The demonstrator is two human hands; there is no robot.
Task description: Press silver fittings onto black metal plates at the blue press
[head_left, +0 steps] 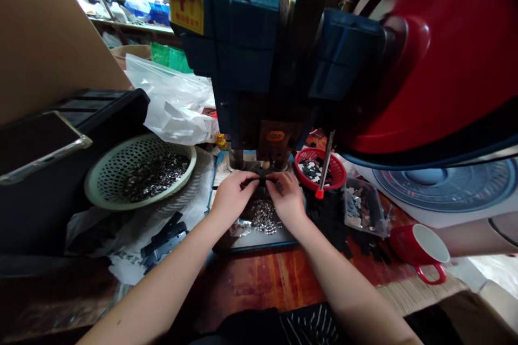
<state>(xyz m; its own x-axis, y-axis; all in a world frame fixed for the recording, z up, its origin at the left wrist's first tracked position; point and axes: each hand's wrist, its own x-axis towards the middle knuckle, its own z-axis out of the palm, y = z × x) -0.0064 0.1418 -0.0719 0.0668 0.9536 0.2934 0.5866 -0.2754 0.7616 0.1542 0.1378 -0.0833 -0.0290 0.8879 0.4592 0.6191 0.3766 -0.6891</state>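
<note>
Under the head of a blue bench press [243, 38], my left hand [232, 194] and my right hand [289, 197] meet with fingertips nearly touching. Thumb and index finger of each are pinched on a small dark flat piece [262, 177], one hand at either end. Its exact shape is hard to make out in the shadow. The punch [264, 164] sits just behind it. Between my wrists, a heap of small shiny metal fittings [263, 215] lies on the press's base plate [253, 240].
Left stands a pale green plastic colander [97, 178] of metal bits, with dark strips [165, 240] nearby. Rightward are a red basket [342, 175], a red-tipped lever [325, 167], a clear box [374, 221] of pieces and a red mug [404, 242]. A large red wheel [441, 64] overhangs the right side.
</note>
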